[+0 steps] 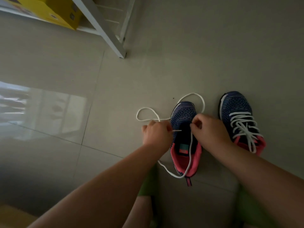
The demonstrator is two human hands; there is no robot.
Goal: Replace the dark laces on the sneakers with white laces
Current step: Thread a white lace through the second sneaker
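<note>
Overall dim, low-contrast, greyish cast. Brightest area: pale window reflection (42,111) on the glossy tiled floor (148,76), well left of the unlaced sneaker (183,116); glare is streaked and smeared. Near that sneaker, shadows soft, no hard edges. Below it, forearms and green fabric (145,183) blurred. Far above-left, the yellow box (54,12) is soft; white shelf frame (105,28) bows with wide-angle distortion. Corners darken.

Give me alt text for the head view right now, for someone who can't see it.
Two bare hands thread a white lace into a blue-and-pink sneaker on a tiled floor: the left hand pinches one end, the right hand grips the other strand. A second sneaker, already laced white, stands to the right; a yellow box sits on a white shelf behind.
</note>
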